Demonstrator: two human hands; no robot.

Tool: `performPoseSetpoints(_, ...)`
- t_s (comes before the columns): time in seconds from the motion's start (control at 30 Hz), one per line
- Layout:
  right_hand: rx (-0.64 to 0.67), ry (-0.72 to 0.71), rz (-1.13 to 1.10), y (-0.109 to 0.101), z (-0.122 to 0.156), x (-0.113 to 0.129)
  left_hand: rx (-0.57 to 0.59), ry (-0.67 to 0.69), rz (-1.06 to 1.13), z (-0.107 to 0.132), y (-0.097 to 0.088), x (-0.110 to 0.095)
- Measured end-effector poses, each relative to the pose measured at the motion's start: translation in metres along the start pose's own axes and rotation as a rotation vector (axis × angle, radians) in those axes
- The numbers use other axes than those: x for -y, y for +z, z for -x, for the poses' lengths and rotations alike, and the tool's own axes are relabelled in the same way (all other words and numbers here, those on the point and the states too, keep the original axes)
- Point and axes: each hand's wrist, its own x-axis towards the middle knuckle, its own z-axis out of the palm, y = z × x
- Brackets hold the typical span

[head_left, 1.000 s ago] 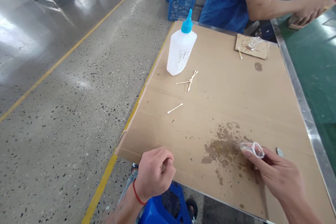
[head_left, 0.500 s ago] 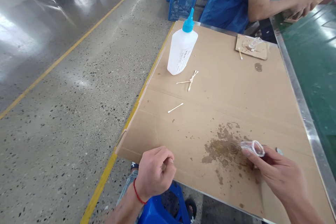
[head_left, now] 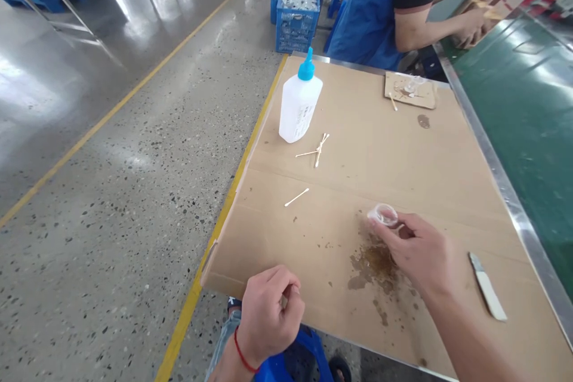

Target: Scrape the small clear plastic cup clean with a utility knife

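A small clear plastic cup (head_left: 385, 215) is gripped between the thumb and fingers of my right hand (head_left: 418, 250). It is held over the cardboard sheet (head_left: 358, 185), just beyond a wet brown stain (head_left: 376, 262), with its round rim facing up. At the near edge of the cardboard, my left hand (head_left: 273, 310) is curled into a loose fist, and nothing shows in it. To the right of my right hand lies a knife (head_left: 487, 286) with a white handle. A single cotton swab (head_left: 296, 197) lies left of the cup.
A white bottle with a blue nozzle (head_left: 301, 101) stands near crossed cotton swabs (head_left: 319, 150). At the far right corner, a small cardboard piece (head_left: 409, 91) carries clear plastic bits. A co-worker (head_left: 371, 12) sits beyond the table, near a blue crate (head_left: 296, 27).
My right hand has moved away from me and to the left with the cup, uncovering the knife. My left hand keeps its curled shape. The camera view has shifted slightly.
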Motion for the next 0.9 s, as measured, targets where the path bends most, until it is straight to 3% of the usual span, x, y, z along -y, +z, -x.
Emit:
performPoseSetpoints(0.23,0.082,0.001,0.051,0.024,-0.013,0.014,0.028,-0.003,-0.033,0.0,-0.001,0.002)
performPoseSetpoints(0.57,0.16,-0.073,0.094,0.003,-0.012,0.002,0.044,0.0,-0.015,0.0,0.0,0.004)
performPoseSetpoints(0.9,0.213,-0.079,0.123,0.011,-0.003,0.012,-0.005,0.057,-0.093,-0.006,-0.002,-0.001)
